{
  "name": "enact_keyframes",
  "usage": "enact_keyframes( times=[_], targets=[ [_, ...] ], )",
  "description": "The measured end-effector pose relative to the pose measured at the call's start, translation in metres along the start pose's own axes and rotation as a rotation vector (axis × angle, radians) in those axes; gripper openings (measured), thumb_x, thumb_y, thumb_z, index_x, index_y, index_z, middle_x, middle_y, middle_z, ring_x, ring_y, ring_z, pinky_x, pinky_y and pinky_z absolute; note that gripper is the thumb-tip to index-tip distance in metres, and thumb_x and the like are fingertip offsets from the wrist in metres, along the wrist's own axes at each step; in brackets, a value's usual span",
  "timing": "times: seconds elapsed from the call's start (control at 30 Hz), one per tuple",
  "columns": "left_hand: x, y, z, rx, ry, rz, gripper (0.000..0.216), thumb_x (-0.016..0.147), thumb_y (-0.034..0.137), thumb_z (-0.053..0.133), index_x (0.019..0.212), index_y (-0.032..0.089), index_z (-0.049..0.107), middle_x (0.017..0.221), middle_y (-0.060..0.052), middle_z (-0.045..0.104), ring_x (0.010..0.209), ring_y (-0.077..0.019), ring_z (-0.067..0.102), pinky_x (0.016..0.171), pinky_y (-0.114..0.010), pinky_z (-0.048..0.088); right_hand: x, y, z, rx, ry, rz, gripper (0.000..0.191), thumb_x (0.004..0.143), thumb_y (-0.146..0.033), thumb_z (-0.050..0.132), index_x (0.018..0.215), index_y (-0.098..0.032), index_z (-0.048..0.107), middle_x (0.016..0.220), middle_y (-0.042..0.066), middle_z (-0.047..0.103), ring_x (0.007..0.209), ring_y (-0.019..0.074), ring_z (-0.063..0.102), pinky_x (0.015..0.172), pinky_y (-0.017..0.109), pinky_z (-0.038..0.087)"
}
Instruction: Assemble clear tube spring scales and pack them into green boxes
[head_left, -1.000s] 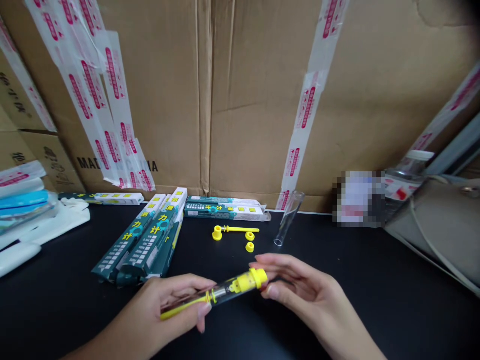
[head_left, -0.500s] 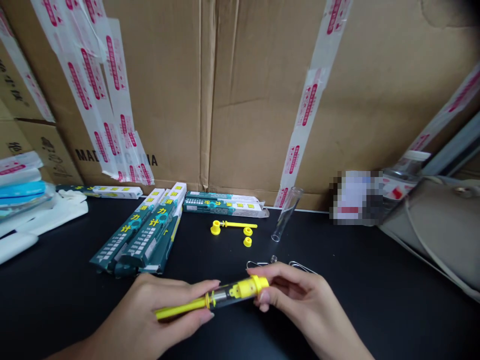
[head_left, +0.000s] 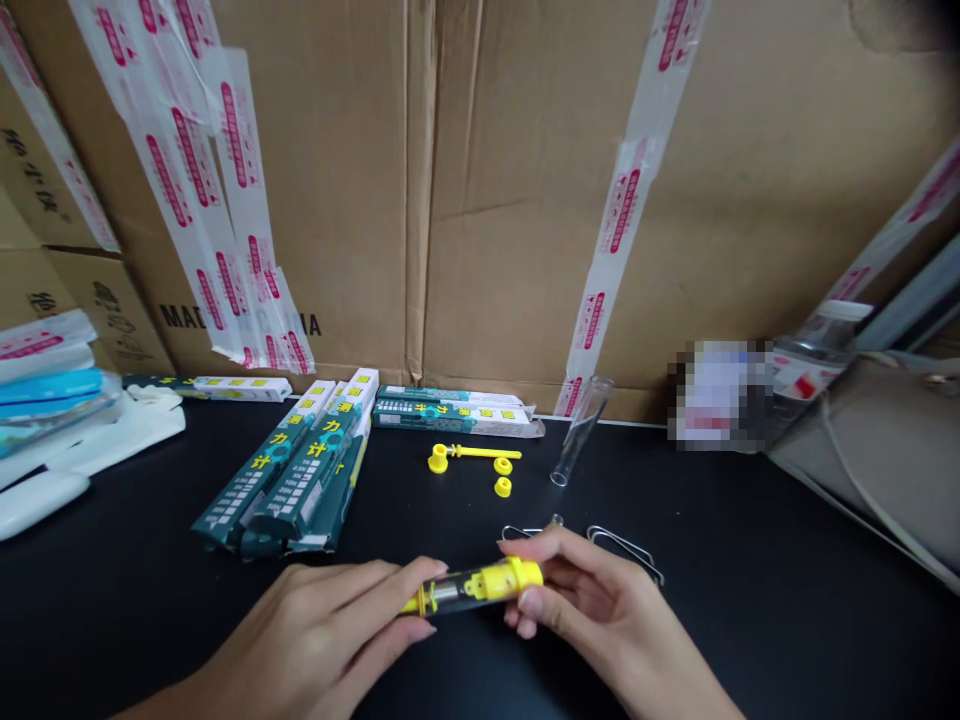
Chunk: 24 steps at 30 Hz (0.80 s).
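Note:
Both hands hold one clear tube with yellow parts (head_left: 469, 586) low over the black table (head_left: 750, 600). My left hand (head_left: 337, 630) wraps its fingers round the tube's left end. My right hand (head_left: 592, 610) pinches the yellow cap at the right end. Behind them lie a yellow rod with a disc (head_left: 469, 456), two small yellow rings (head_left: 502, 476), an empty clear tube (head_left: 579, 433) and bent metal wire hooks (head_left: 622, 545).
Several green-and-white long boxes (head_left: 296, 470) lie at left centre, two more (head_left: 454, 412) against the taped cardboard wall (head_left: 480, 200). White and blue packets (head_left: 52, 400) are stacked at far left. A grey bag (head_left: 877, 450) and a bottle (head_left: 817, 345) stand at right.
The yellow rod that stuck out past my left hand has slid into the tube and now shows far less. Both hands have dropped slightly toward me, uncovering the wire hooks.

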<state>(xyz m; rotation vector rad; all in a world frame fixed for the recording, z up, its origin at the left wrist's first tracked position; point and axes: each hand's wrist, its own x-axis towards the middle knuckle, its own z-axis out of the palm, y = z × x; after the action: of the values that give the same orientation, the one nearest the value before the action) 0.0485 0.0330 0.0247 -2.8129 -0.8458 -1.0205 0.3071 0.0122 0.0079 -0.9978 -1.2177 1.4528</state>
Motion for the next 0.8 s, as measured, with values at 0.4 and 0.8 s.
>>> enact_keyframes(
  times=[0.4, 0.8],
  targets=[
    [0.0022, 0.0004, 0.0009, 0.159, 0.045, -0.027, 0.033, 0.112, 0.042, 0.036, 0.122, 0.027, 0.063, 0.095, 0.008, 0.081, 0.076, -0.0097, 0.079, 0.067, -0.017, 0.058, -0.0027, -0.0044, 0.0010, -0.018, 0.028, -0.014, 0.024, 0.083, -0.030, 0.085, 0.106, -0.033, 0.079, 0.102, -0.001, 0.078, 0.094, 0.0147, 0.072, 0.085, 0.021, 0.057],
    [0.0014, 0.0013, -0.0005, 0.145, 0.057, -0.011, 0.030, 0.112, 0.041, 0.038, 0.120, 0.027, 0.063, 0.093, 0.009, 0.081, 0.074, -0.0074, 0.079, 0.068, -0.015, 0.056, -0.0021, -0.0026, 0.0018, -0.021, 0.061, -0.031, 0.020, 0.079, -0.033, 0.088, 0.098, -0.031, 0.082, 0.088, -0.001, 0.077, 0.076, 0.0122, 0.070, 0.072, 0.018, 0.057]
  ],
)
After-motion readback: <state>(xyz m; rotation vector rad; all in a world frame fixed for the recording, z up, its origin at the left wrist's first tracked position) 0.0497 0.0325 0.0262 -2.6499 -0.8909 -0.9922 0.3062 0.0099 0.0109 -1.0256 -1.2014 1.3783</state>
